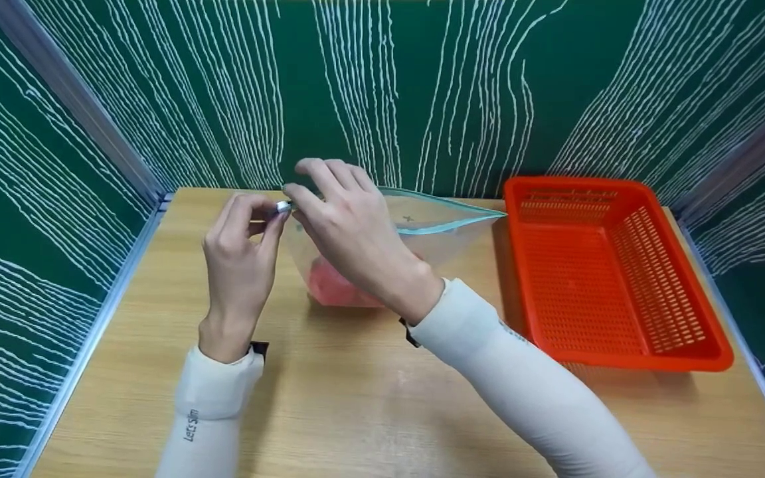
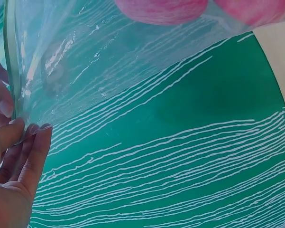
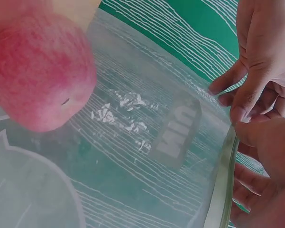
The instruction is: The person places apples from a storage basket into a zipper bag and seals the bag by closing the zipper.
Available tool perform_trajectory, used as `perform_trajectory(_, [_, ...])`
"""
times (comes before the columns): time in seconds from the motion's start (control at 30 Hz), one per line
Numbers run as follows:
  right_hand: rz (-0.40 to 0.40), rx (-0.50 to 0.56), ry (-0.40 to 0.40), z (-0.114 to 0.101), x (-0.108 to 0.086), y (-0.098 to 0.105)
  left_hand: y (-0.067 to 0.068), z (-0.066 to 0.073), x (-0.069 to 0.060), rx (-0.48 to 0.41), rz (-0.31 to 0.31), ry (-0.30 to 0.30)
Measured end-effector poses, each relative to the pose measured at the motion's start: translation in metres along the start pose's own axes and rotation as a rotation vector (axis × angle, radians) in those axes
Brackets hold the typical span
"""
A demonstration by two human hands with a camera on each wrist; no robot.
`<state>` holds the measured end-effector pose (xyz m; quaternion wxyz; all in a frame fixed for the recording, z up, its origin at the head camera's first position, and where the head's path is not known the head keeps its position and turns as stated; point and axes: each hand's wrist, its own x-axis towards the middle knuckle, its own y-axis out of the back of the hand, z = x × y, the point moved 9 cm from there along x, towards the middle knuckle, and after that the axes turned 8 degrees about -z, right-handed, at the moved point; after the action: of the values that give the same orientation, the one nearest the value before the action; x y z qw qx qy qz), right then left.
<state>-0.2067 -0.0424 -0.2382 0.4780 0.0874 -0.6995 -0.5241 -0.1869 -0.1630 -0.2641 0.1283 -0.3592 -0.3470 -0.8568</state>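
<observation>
A clear zip bag [image 1: 445, 227] with a teal zip edge stands on the table, its mouth gaping on the right side. Pink-red apples [image 1: 331, 284] lie in its bottom; one apple [image 3: 45, 76] shows large through the film in the right wrist view. My left hand [image 1: 243, 245] pinches the bag's left top corner between thumb and fingers, where a small pale bit shows. Right beside it, my right hand [image 1: 356, 232] grips the zip edge, thumb and fingers on either side in the right wrist view. The right hand and forearm hide part of the bag in the head view.
A red-orange plastic basket [image 1: 572, 292] with slotted walls stands to the right of the bag, near the bag's right corner. The wooden table [image 1: 329, 392] is bounded by green walls [image 1: 416, 86] with white wavy lines.
</observation>
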Motion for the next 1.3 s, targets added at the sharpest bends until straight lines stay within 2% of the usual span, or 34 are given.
perform_trajectory(0.43, [-0.02,0.05,-0.005,-0.0024,0.0024,-0.0043,0.0017,0.0026,-0.0028,-0.031,0.027,-0.005])
perform_trajectory(0.8, [-0.023,0.061,0.019,0.0,0.0006,-0.0047,0.0003,0.0013,-0.0027,-0.026,-0.049,-0.012])
perform_trajectory(1.07, [-0.027,0.043,0.015,0.0027,-0.0002,-0.0035,0.0016,0.0004,-0.0001,-0.081,-0.067,-0.019])
perform_trajectory(1.3, [-0.009,0.037,0.02,0.0029,-0.0027,-0.0011,-0.0001,0.0022,0.0006,-0.087,-0.091,-0.017])
